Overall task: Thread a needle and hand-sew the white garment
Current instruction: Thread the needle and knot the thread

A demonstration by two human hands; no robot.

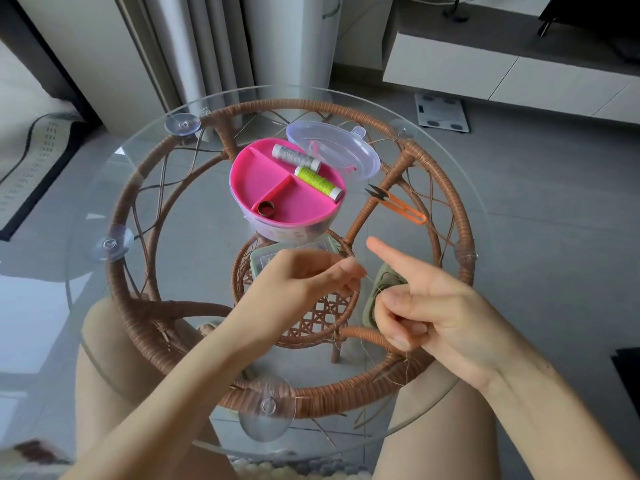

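Glass tabletop (104, 188) on a wicker frame, grey tile floor beneath.

Head view: the left hand (308, 275) pinches a fine thread (371, 279) at its fingertips; the needle is too small to make out. The thread hangs below that hand and trails toward the right hand (426, 306), just beside it. Right hand: forefinger straight, other fingers and thumb curled; cannot tell whether they trap the thread.

Beyond both hands stands a pink sewing box (263, 181), lid open, holding a grey spool (296, 156) and a green spool (317, 180). Orange snips (401, 204) lie beyond the right forefinger.
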